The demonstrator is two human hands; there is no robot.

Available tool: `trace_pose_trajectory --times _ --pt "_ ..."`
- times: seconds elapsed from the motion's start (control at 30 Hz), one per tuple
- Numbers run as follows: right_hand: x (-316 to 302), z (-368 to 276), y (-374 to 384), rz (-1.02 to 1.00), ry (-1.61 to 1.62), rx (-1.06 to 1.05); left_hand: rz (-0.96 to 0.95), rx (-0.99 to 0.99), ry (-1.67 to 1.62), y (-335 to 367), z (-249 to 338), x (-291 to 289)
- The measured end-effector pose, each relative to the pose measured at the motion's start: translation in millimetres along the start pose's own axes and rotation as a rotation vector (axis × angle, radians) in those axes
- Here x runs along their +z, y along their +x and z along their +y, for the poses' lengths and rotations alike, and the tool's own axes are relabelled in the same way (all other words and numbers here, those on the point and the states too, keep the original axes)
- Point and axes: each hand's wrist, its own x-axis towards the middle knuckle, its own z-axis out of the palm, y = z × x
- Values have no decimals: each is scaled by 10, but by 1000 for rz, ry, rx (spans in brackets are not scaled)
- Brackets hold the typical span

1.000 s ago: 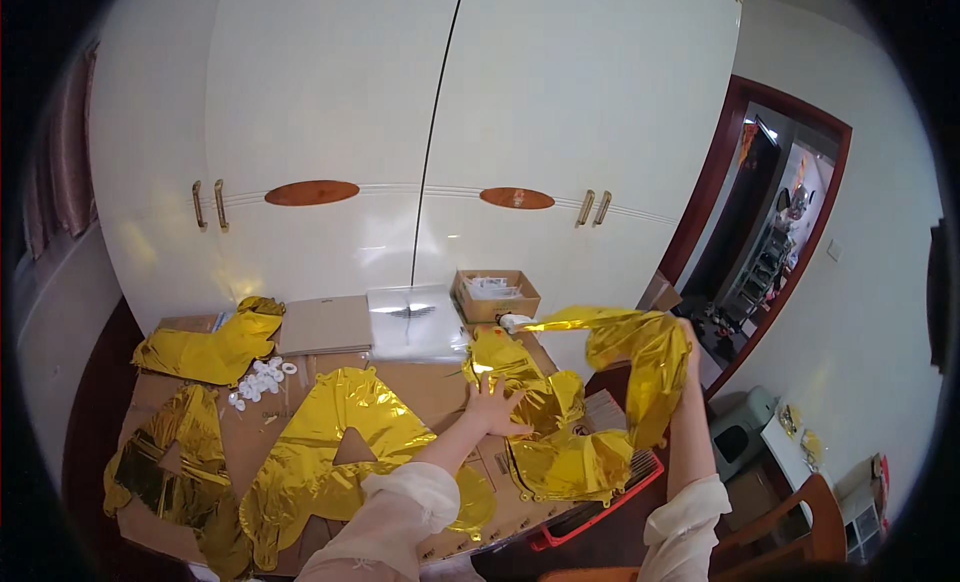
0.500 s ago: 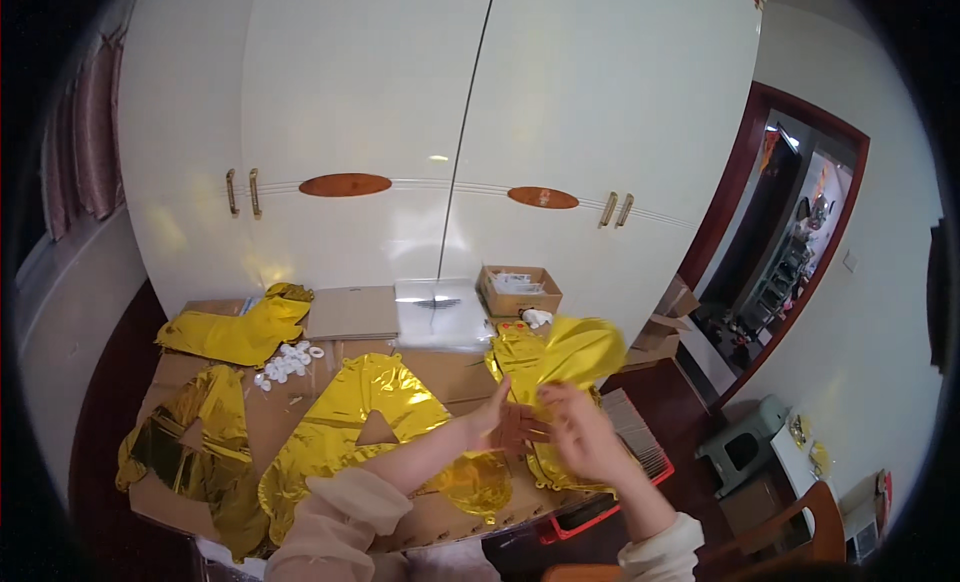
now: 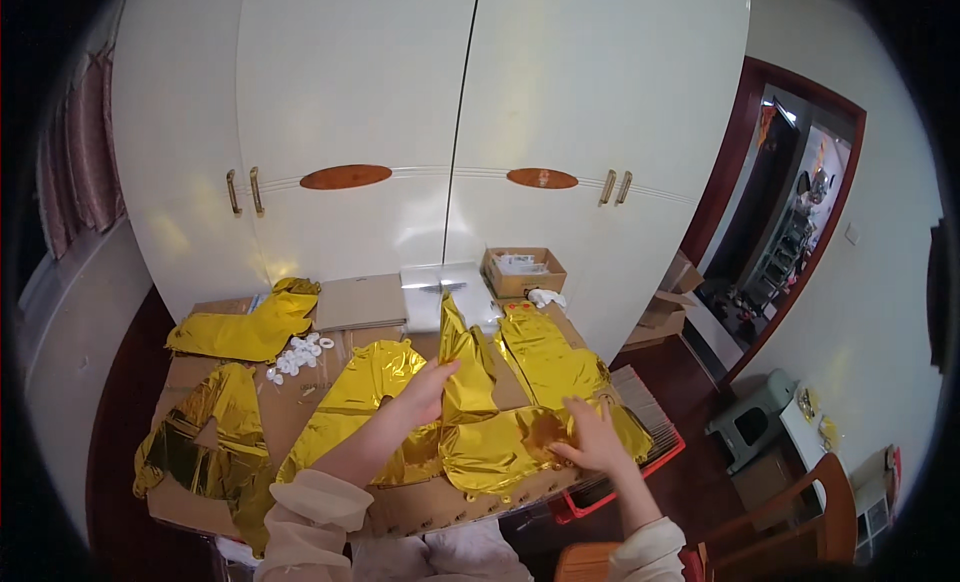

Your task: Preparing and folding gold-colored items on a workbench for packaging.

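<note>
Flat gold foil balloons lie over a cardboard-covered table. My left hand (image 3: 430, 390) is closed on the folded edge of one foil balloon (image 3: 466, 382), part of which stands up above the table. Its lower part spreads out flat toward the table's front edge. Over the right end of the foil is my right hand (image 3: 596, 438), fingers apart; whether the fingertips touch the foil is hard to tell. Beyond it rests another gold foil balloon (image 3: 545, 357). Left of my left forearm lies a large foil balloon (image 3: 350, 397), partly covered by the arm.
More gold foil (image 3: 215, 432) and a yellow foil piece (image 3: 245, 327) occupy the left side. White plastic rings (image 3: 298, 356) sit in a pile. Along the cabinet (image 3: 340, 102) are a cardboard sheet (image 3: 362, 302), clear plastic bags (image 3: 425, 282) and a small box (image 3: 525, 272). A red crate (image 3: 670, 452) stands at the right.
My hands have moved apart, the left one leftward with the raised foil. The foil that was lifted at the right is lowered, and my right hand has opened over it.
</note>
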Motion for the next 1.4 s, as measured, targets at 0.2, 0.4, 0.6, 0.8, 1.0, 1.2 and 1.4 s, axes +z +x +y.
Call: trace_pose_trajectory --times 0.2,0.4,0.6,0.8,1.0,1.2,1.4 --pt "-42 194 -298 -196 -240 44 41 27 10 -57 31 -25" --pt "119 294 -403 -66 -181 41 43 16 22 -260 201 -33" --pt "125 408 -512 147 1 161 170 112 84 -507 481 -417" --pt "161 504 -470 286 164 315 506 381 749 -572 253 -1542" --pt "43 184 -443 93 -63 243 752 87 1272 -672 148 -1415" --pt "432 552 -429 290 5 319 532 77 1647 -717 -1 -1499" --pt "622 975 -492 375 18 434 396 67 1995 -888 26 -1097"
